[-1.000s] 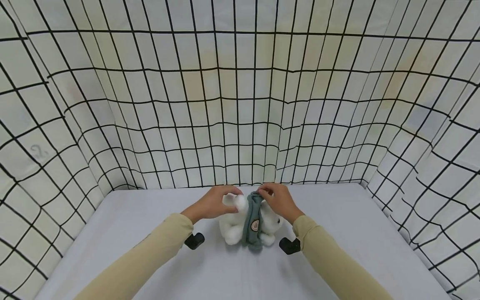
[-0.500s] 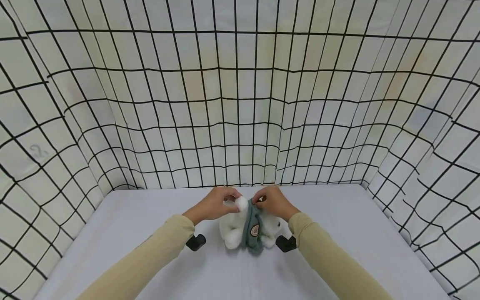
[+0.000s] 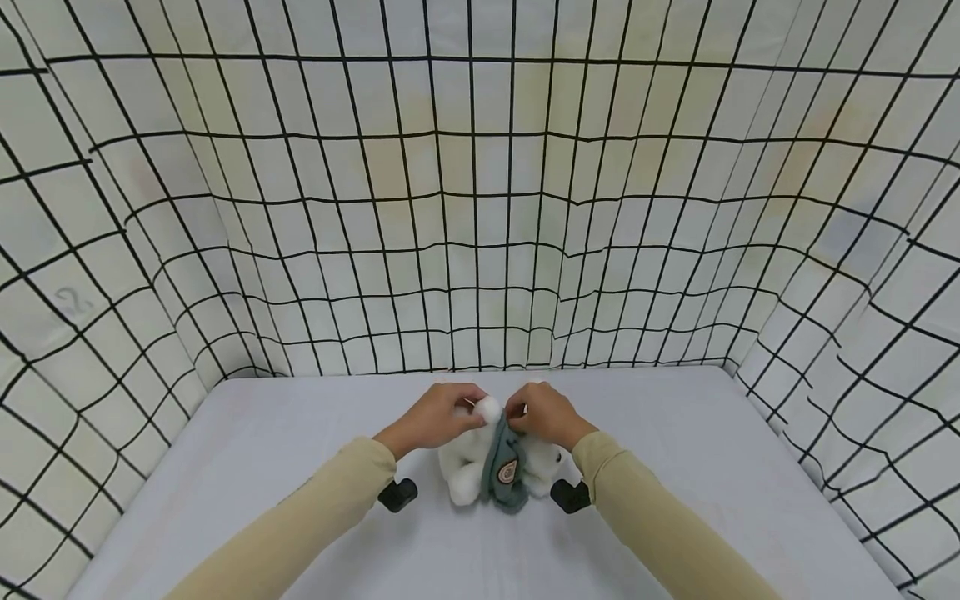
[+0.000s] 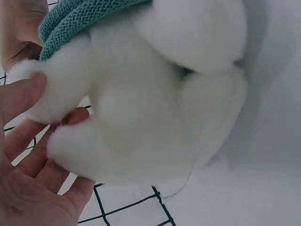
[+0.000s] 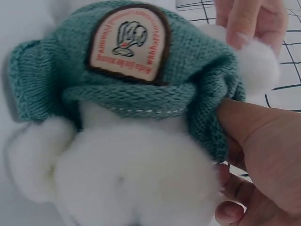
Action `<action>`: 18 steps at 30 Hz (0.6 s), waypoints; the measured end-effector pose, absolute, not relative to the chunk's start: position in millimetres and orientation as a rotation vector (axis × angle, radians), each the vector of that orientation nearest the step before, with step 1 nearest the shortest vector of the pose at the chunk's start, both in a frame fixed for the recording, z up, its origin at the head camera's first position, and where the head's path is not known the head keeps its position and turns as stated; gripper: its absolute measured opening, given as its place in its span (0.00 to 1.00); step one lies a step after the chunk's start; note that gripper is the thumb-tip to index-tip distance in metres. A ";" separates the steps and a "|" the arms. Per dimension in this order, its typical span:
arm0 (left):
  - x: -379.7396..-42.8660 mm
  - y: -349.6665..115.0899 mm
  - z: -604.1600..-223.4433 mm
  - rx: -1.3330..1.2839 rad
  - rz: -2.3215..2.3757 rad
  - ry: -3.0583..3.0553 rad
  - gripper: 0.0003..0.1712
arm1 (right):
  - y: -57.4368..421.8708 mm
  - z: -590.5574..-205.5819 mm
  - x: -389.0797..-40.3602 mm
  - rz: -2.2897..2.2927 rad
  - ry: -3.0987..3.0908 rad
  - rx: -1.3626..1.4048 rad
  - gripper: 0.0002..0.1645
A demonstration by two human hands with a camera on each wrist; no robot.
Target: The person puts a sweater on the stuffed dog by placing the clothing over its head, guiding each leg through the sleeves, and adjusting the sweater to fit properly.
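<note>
A white plush toy [image 3: 463, 479] lies on its side on the white surface. It wears a teal knitted sweater [image 3: 501, 467] with a printed patch [image 5: 127, 42]. My left hand [image 3: 438, 421] pinches a stubby white limb [image 4: 63, 82] between thumb and fingers, close to the sweater's edge. Another limb [image 4: 77, 148] sticks out beside those fingers. On the other side, my right hand [image 3: 551, 417] pinches the sweater's edge, its thumb pressed into the knit in the right wrist view. The fingertips behind the fabric are partly hidden.
A white tabletop [image 3: 630, 550] lies under the toy. White walls with a black grid [image 3: 487, 208] enclose the back and both sides. Black devices [image 3: 397, 495] sit at both wrists, beside the beige sleeves [image 3: 300, 517].
Both hands have come slightly lower and nearer each other. The right hand has shifted its grip on the sweater, whose upper end now sits lower. The left hand now pinches the limb.
</note>
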State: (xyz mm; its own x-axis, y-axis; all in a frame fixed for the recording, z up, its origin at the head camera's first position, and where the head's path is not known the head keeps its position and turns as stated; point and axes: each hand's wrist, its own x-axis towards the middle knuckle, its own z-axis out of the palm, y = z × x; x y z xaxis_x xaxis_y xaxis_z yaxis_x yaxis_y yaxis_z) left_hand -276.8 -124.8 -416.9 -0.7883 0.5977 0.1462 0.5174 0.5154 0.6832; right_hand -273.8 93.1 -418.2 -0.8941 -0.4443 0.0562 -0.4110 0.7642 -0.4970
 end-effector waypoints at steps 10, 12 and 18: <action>-270.2 -116.2 -426.1 0.794 1.230 2.756 0.10 | 94.1 -425.8 -268.0 -0.813 2.897 -0.726 0.12; -269.8 -115.9 -426.8 0.786 1.247 2.761 0.09 | 93.8 -428.4 -267.2 -0.816 2.904 -0.714 0.15; -271.6 -114.1 -428.7 0.781 1.217 2.779 0.06 | 95.3 -436.3 -265.4 -0.890 2.938 -0.632 0.18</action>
State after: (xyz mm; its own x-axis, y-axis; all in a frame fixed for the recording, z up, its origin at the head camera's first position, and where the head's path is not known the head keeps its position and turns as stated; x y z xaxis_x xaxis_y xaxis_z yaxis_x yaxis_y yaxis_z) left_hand -271.6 -114.1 -428.7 -0.8756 0.4456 0.1862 0.4391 0.5740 0.6912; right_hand -265.4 95.3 -436.3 -0.9188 -0.3798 0.1078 -0.3757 0.7576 -0.5337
